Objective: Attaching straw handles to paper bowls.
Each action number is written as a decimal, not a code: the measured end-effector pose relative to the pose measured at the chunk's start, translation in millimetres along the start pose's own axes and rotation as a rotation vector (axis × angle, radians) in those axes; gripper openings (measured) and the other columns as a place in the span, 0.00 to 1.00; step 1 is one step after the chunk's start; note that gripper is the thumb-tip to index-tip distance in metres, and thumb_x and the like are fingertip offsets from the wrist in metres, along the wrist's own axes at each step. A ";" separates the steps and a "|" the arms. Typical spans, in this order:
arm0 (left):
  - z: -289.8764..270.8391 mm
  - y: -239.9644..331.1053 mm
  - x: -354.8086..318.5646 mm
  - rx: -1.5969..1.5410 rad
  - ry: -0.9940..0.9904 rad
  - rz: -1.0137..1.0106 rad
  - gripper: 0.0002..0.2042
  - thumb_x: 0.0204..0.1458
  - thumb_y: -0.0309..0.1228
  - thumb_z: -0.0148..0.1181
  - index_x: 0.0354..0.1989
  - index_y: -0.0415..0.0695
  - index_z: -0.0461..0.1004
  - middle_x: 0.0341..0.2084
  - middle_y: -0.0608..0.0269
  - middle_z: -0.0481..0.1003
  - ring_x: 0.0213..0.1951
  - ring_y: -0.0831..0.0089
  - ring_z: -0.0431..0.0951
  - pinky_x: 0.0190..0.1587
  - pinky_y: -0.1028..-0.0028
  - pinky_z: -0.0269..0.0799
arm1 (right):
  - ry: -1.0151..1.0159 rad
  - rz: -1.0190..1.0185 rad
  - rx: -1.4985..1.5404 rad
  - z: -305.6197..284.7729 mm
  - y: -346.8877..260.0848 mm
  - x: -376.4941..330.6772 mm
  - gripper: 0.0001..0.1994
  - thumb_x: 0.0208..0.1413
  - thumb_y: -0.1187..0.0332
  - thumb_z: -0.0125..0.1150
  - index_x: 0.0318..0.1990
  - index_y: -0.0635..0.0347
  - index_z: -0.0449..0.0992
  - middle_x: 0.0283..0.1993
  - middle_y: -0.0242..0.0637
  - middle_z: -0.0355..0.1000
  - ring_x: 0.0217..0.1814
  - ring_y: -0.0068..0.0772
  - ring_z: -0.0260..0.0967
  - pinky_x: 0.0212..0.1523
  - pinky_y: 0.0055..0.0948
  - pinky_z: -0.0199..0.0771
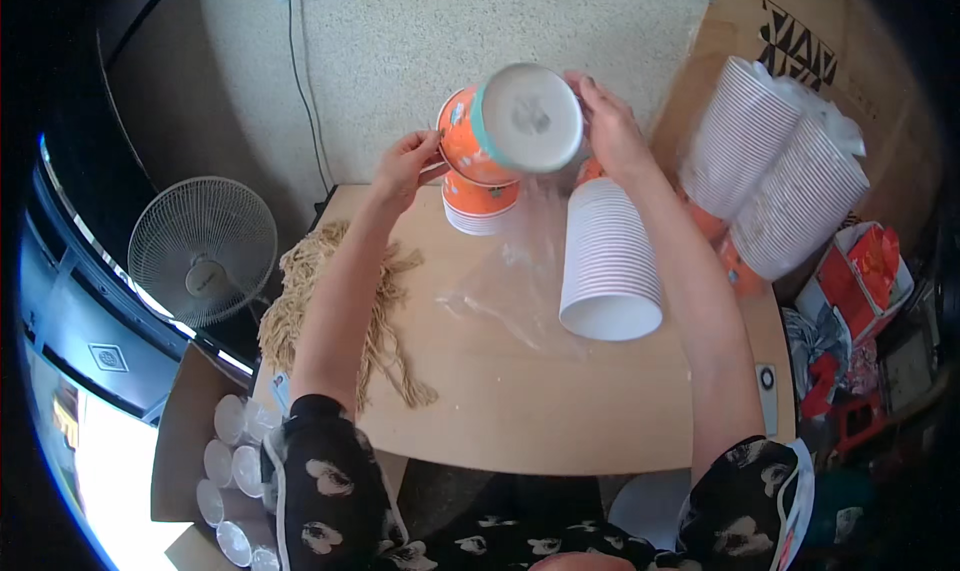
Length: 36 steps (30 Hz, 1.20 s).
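Fingers (428, 143) of the left hand (402, 174) pinch the rim of an orange cup (462, 136) with a teal band, while the right hand (610, 123) grasps it by its pale base; the cup is tilted, raised above the worktop (520, 421). Below it stands an orange stack (478, 199); whether the two touch, I cannot tell. Beside that lie a loose clear bag (508, 276) and a white stack (610, 246), mouth toward the person. Farther right lean two tall stacks (785, 196); tan yarn (300, 291) lies left. Seemingly, one bag is already off, the held cup is not yet set down, and the tall stacks, apparently bagged, remain undone
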<state>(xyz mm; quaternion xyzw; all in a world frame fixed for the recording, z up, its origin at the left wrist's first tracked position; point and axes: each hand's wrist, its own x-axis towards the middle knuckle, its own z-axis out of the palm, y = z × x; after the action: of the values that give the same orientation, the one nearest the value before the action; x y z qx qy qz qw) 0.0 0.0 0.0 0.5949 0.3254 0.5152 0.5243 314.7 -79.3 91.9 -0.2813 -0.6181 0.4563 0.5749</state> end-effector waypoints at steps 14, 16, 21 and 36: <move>21.5 -140.0 13.3 -0.057 0.466 -0.190 0.19 0.63 0.47 0.55 0.35 0.41 0.69 0.29 0.61 0.74 0.33 0.71 0.79 0.39 0.74 0.78 | 0.035 -0.069 -1.070 -3.2 104.4 48.3 0.35 0.64 0.52 0.54 0.69 0.70 0.57 0.71 0.56 0.57 0.73 0.51 0.56 0.71 0.41 0.56; 23.6 -182.2 -23.2 0.375 0.215 -0.203 0.21 0.65 0.47 0.50 0.48 0.39 0.71 0.40 0.52 0.77 0.40 0.63 0.81 0.45 0.66 0.76 | -0.103 0.039 -1.051 16.3 106.0 54.2 0.36 0.63 0.50 0.55 0.68 0.72 0.57 0.71 0.55 0.56 0.72 0.52 0.57 0.70 0.42 0.59; 127.8 -156.9 -96.0 0.795 -0.382 0.245 0.22 0.62 0.45 0.51 0.61 0.49 0.70 0.62 0.54 0.69 0.67 0.56 0.62 0.66 0.50 0.58 | -0.087 -0.029 -1.208 1.7 121.4 37.0 0.36 0.61 0.49 0.57 0.65 0.71 0.60 0.65 0.54 0.64 0.68 0.51 0.62 0.66 0.43 0.64; 185.0 -69.0 -178.8 0.534 -0.064 0.471 0.12 0.48 0.24 0.71 0.39 0.40 0.76 0.35 0.55 0.78 0.33 0.65 0.81 0.32 0.71 0.79 | 0.671 0.055 -0.942 -51.9 40.1 -296.0 0.10 0.50 0.75 0.71 0.38 0.64 0.75 0.33 0.35 0.73 0.32 0.25 0.70 0.35 0.27 0.73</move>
<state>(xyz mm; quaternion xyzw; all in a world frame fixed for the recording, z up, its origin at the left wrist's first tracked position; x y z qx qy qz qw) 141.0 -202.8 -99.8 0.7854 0.2859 0.4997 0.2273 411.2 -308.0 -82.1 -0.6521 -0.5310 0.0329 0.5401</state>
